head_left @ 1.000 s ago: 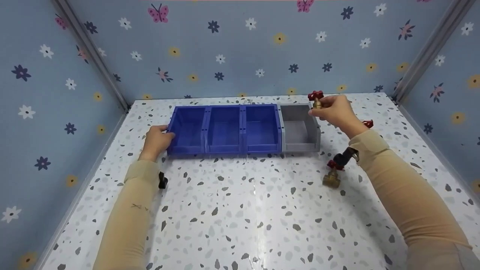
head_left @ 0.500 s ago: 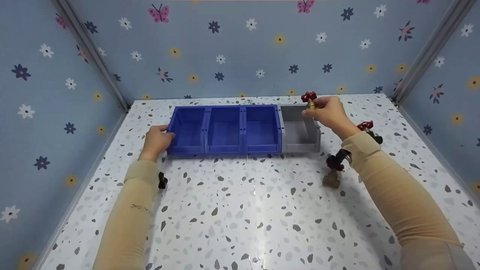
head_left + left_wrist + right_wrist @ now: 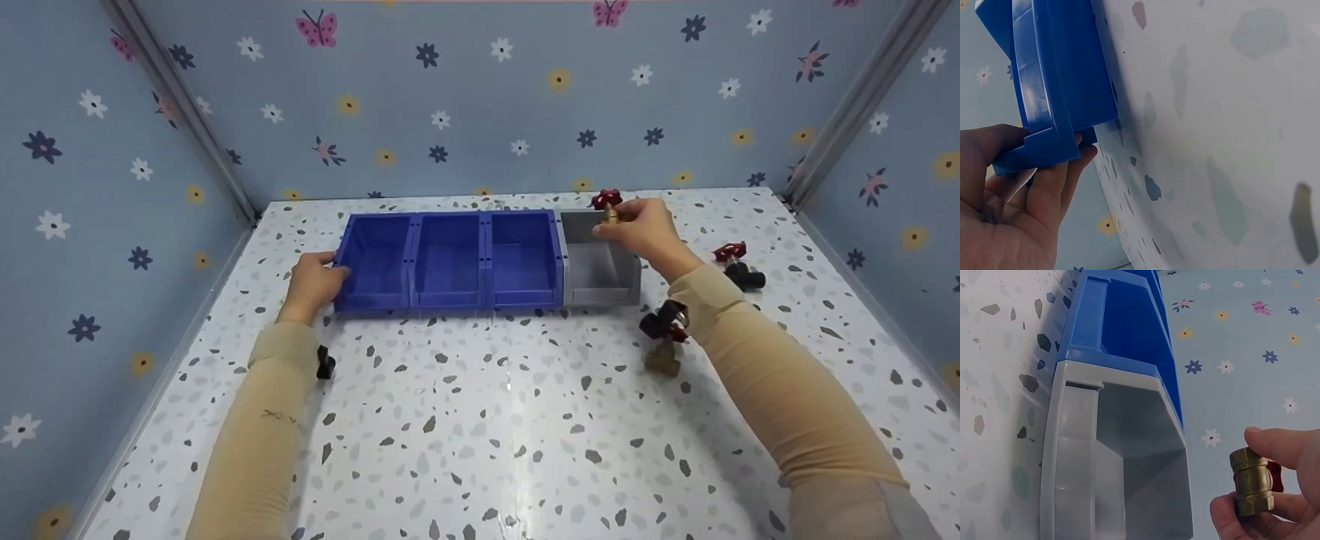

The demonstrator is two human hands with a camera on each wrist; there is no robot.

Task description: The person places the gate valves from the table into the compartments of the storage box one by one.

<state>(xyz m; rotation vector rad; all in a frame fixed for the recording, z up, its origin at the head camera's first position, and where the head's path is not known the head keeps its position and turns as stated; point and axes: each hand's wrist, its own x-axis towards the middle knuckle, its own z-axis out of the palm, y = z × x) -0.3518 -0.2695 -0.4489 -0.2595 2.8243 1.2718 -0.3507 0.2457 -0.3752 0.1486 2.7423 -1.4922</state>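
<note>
In the head view my left hand [image 3: 313,283] holds the outer side of the leftmost blue bin [image 3: 373,300]. The left wrist view shows thumb and fingers pinching the front corner of that blue bin [image 3: 1075,67]. My right hand [image 3: 646,229] is raised over the back of the grey bin [image 3: 601,295], at the row's right end. Between its thumb and fingers is a brass valve [image 3: 611,215] with a red handwheel on top. From the right wrist, the brass valve [image 3: 1252,484] hangs beside the grey bin [image 3: 1075,467], whose visible inside is bare.
Two more blue bins [image 3: 450,298] fill the row's middle. On the speckled table [image 3: 480,450], a second brass valve [image 3: 663,361] lies partly hidden under the black right wrist camera [image 3: 660,324]. A dark valve with red handle [image 3: 745,277] lies farther right. Flowered walls [image 3: 480,97] enclose the table.
My right hand has moved left with the brass valve, from the grey bin's right edge to over its back. The dark valve at right has come into view. My left hand stays put.
</note>
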